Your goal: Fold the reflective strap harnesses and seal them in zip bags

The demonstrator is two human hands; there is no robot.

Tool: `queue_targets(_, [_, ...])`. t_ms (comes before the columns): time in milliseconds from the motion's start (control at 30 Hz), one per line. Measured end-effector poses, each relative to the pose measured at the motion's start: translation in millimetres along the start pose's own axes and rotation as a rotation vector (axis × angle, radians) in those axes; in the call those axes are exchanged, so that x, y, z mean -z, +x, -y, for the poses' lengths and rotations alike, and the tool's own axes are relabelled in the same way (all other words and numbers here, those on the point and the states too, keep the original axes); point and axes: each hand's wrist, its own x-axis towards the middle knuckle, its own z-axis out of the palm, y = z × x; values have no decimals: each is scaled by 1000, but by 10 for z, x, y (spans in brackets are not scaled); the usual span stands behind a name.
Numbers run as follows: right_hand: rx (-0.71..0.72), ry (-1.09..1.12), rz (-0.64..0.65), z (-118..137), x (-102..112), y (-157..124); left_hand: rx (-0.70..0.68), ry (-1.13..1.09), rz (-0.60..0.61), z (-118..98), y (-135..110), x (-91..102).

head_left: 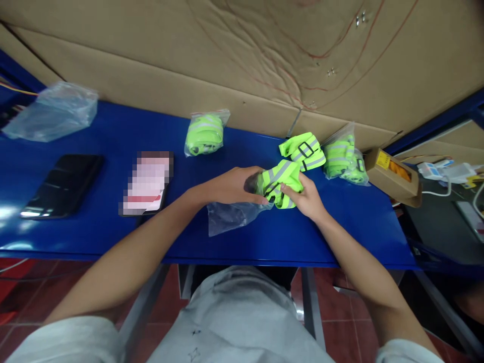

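Observation:
My left hand point(232, 185) grips the mouth of a clear plastic bag point(229, 217) that lies on the blue table point(113, 131). My right hand point(308, 197) is closed on a folded neon-yellow reflective strap point(282, 180), whose left end sits at the bag's opening. Just behind it lies another folded strap with a black buckle point(303, 150), unbagged. A bagged strap point(204, 133) rests at the back centre. More bagged straps point(345, 157) lie at the back right.
A black phone point(62, 185) and a blurred-out card or device point(147, 182) lie at the left. A pile of clear bags point(53, 112) sits at the far left. A small cardboard box point(393, 174) stands at the table's right end. A cardboard wall point(242, 55) backs the table.

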Motion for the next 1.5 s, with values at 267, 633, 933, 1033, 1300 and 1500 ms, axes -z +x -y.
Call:
queue_targets(267, [19,-24,138,82,-7,-53,7,-139,-37,65,58,-84])
queue_targets(633, [66,-152,89,106,1,-53,-5,-92,-123,-1,48,-152])
queue_targets(933, [190,-209,237,246,-16,-112,17,-257,0,-49,60,-252])
queue_targets(1033, [338,-264,231,231,-29,-95,44,-359,15,-8,67,-245])
queue_targets(1300, [605,-402,-51,67,-207,-128,-31,-219,-22,-113,54,-365])
queue_targets(1500, [565,-278,144,240,-94,-187,-67,-137,125,-227,-17,-263])
